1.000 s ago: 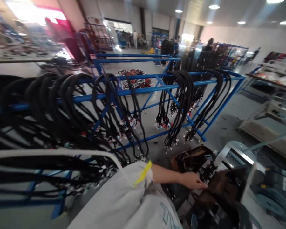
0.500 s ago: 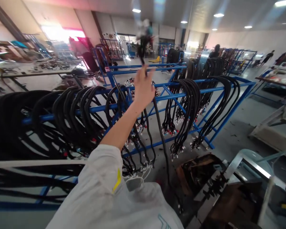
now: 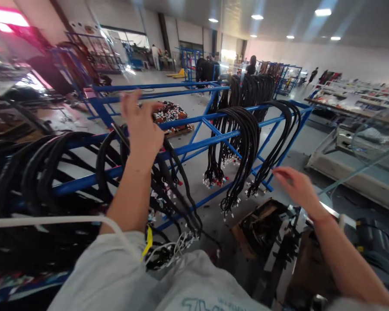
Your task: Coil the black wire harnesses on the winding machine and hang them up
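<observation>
And here's my left hand (image 3: 142, 129), grip wide, fingers spread and lightly bent above the blue metal rack (image 3: 210, 141); whether it touches the rail, I can't tell. Just below and beside that grip, a smooth black cable bundle (image 3: 183, 178) drapes over the rail, long and rope-like. Out to the right, my right hand (image 3: 296, 188) hovers loosely open, fingers extended close together, well apart from that bundle. Between them, a thicker cluster of black cables (image 3: 249, 138) arches over the rack, fraying into small pale connectors (image 3: 228, 207). Below, an open brown carton (image 3: 243, 242)!
</observation>
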Available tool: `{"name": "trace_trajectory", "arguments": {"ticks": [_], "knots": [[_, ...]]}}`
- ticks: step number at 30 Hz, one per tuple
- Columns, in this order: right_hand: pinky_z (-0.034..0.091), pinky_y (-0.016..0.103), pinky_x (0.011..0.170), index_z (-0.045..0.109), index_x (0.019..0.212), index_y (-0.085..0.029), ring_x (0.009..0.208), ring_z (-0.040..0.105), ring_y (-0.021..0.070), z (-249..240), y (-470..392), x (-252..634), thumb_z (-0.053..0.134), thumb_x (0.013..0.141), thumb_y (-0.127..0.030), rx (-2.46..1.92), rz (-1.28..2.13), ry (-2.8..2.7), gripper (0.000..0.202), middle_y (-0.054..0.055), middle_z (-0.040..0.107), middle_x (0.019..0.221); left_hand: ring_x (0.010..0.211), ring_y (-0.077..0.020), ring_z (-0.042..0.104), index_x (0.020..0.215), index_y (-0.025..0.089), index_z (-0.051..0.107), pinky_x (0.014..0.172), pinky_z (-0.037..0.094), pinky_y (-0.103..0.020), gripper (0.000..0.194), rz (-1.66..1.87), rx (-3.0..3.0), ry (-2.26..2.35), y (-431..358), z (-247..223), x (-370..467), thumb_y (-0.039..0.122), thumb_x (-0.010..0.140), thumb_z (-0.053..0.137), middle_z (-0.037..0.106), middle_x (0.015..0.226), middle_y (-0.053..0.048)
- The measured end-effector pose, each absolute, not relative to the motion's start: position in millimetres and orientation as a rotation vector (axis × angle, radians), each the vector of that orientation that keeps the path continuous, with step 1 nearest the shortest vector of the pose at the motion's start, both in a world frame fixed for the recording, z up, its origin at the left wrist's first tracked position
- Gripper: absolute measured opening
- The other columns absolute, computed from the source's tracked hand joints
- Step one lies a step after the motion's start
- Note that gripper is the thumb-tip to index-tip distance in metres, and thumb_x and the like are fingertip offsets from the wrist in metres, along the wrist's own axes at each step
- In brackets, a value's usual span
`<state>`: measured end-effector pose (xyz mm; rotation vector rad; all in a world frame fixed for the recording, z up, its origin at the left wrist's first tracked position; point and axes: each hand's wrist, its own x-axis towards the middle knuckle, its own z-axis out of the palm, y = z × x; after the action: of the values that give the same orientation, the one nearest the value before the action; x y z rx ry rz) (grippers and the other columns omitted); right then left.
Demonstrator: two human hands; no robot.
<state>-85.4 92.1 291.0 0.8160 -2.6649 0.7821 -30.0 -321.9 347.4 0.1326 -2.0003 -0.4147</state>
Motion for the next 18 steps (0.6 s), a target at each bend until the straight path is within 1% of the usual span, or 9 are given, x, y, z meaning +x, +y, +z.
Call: {"name": "trace_trajectory", "arguments": {"ticks": [2,3,5,6,9,12,14,16,18], "knots": [[0.049,0.037,0.090,0.063,0.111,-0.014,0.098,0.065,0.0244,283,22,-133,0.047,0.094,-0.037,0.678,0.840,-2.662,0.033,0.015,0.067,0.110,0.143,-0.0312,0.024,0.117,0.014,0.060,0.121,0.015,-0.055,0.035,-0.439,0.089,-1.847,-313,346,-8,0.012,0.082,0.055,0.042,0.146,-0.010],[0.048,0.037,0.091,0.061,0.113,-0.010,0.101,0.064,0.0263,281,-9,-151,0.052,0.093,-0.034,0.603,0.804,-2.689,0.032,0.018,0.066,0.111,0.140,-0.0279,0.033,0.114,0.017,0.061,0.121,0.019,-0.052,0.030,-0.506,-0.011,-1.825,-302,338,7,0.015,0.085,0.052,0.049,0.141,-0.009],[0.047,0.039,0.090,0.061,0.107,-0.008,0.101,0.063,0.0293,284,-58,-172,0.051,0.094,-0.030,0.455,0.694,-2.775,0.028,0.020,0.065,0.106,0.134,-0.0263,0.042,0.096,0.023,0.066,0.116,0.030,-0.049,0.015,-0.676,-0.214,-1.946,-277,309,35,0.021,0.088,0.053,0.058,0.130,-0.007],[0.047,0.040,0.089,0.062,0.102,-0.008,0.100,0.062,0.0303,289,-75,-172,0.050,0.095,-0.029,0.451,0.640,-2.802,0.025,0.020,0.065,0.102,0.130,-0.0257,0.047,0.089,0.024,0.067,0.113,0.036,-0.046,0.014,-0.798,-0.284,-2.054,-267,291,47,0.024,0.089,0.053,0.062,0.124,-0.006],[0.046,0.040,0.089,0.062,0.088,-0.013,0.097,0.060,0.0292,311,-103,-139,0.049,0.096,-0.029,0.751,0.647,-2.712,0.022,0.017,0.061,0.098,0.111,-0.0248,0.060,0.082,0.024,0.067,0.098,0.048,-0.041,0.022,-1.256,-0.207,-2.232,-258,243,64,0.033,0.091,0.050,0.068,0.111,-0.009],[0.047,0.036,0.087,0.059,0.089,-0.017,0.094,0.058,0.0241,312,-108,-88,0.045,0.097,-0.034,1.136,0.993,-2.467,0.023,0.012,0.058,0.099,0.090,-0.0230,0.065,0.079,0.022,0.067,0.085,0.053,-0.037,0.031,-1.691,-0.043,-2.183,-266,216,63,0.046,0.091,0.052,0.070,0.094,-0.009],[0.048,0.031,0.077,0.057,0.094,-0.019,0.080,0.057,0.0196,284,-107,-60,0.040,0.099,-0.041,1.215,1.340,-2.416,0.029,0.007,0.057,0.087,0.089,-0.0231,0.065,0.084,0.022,0.068,0.085,0.053,-0.037,0.035,-1.917,0.032,-2.094,-265,209,56,0.055,0.088,0.055,0.070,0.091,-0.008],[0.046,0.027,0.063,0.057,0.095,-0.019,0.064,0.053,0.0166,236,-105,-37,0.035,0.100,-0.049,1.078,1.659,-2.443,0.037,0.002,0.054,0.072,0.099,-0.0246,0.064,0.101,0.023,0.067,0.090,0.051,-0.038,0.045,-2.101,0.030,-1.982,-255,207,43,0.063,0.082,0.059,0.070,0.103,-0.009],[0.045,0.028,0.060,0.059,0.095,-0.019,0.062,0.053,0.0172,177,-95,-13,0.034,0.098,-0.054,0.932,1.816,-2.513,0.043,0.002,0.054,0.069,0.104,-0.0255,0.062,0.115,0.023,0.061,0.093,0.050,-0.039,0.061,-2.251,-0.032,-1.869,-240,209,23,0.069,0.075,0.064,0.067,0.111,-0.010]]}}
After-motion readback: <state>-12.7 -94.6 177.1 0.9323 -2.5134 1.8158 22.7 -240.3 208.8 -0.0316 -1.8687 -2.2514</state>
